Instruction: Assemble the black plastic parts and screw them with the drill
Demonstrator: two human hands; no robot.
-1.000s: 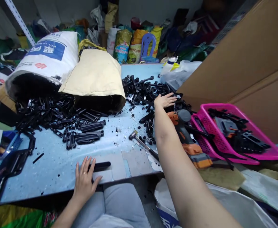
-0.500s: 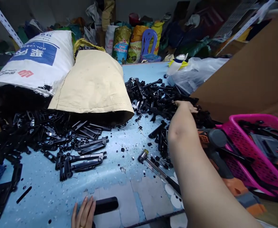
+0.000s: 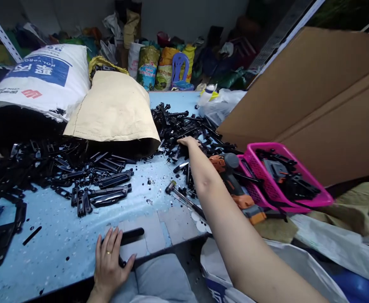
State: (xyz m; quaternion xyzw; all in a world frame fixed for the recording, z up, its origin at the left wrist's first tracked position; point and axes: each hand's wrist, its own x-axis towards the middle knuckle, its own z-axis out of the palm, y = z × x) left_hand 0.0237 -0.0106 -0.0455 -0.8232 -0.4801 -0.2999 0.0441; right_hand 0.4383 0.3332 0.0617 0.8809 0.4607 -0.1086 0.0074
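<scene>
My left hand (image 3: 110, 256) lies at the table's front edge, fingers stretched out flat over a black bar-shaped part (image 3: 133, 235). One end of that part sticks out to the right; the palm side is hidden. Reaching far forward, my right hand (image 3: 189, 141) is at a heap of black plastic parts (image 3: 184, 124). Its fingertips are hard to make out against the dark pieces, so whether they hold one does not show. A small hammer (image 3: 180, 195) with a yellowish face lies on the table left of my right forearm.
Left stand a white sack (image 3: 55, 80) and a beige sack (image 3: 115, 109), black parts (image 3: 77, 168) before their mouths. An orange-and-black power tool (image 3: 235, 181) lies beside a pink basket (image 3: 323, 198) of parts on the right. A cardboard sheet (image 3: 298, 97) rises behind it.
The view has turned right and tilted down, showing more of my left hand and the floor side. My right hand now lies at a nearer, more leftward part of the heap.
</scene>
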